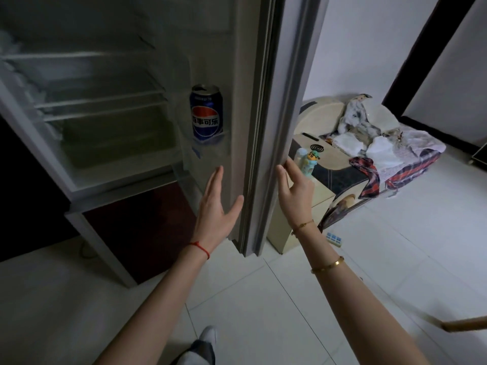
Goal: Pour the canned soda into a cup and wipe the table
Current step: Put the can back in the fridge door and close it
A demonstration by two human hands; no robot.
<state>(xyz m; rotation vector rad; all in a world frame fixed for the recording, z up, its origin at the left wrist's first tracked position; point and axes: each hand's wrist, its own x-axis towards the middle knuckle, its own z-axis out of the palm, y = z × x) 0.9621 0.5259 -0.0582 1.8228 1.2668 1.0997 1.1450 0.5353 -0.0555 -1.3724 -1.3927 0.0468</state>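
Observation:
A blue soda can [206, 111] stands upright in the clear shelf on the inside of the open fridge door [237, 101]. My left hand [217, 206] reaches up inside the fridge below the can, fingers straight, holding nothing. My right hand [293, 188] is at the outer edge of the door, its fingertips touching that edge. No cup or cloth for wiping is in view.
The fridge interior [92, 106] shows bare glass shelves and a drawer. To the right a low cabinet [311, 164] carries a small toy bottle and a mosquito coil, beside a bed heaped with clothes [382, 138]. White tiled floor [263, 299] lies below.

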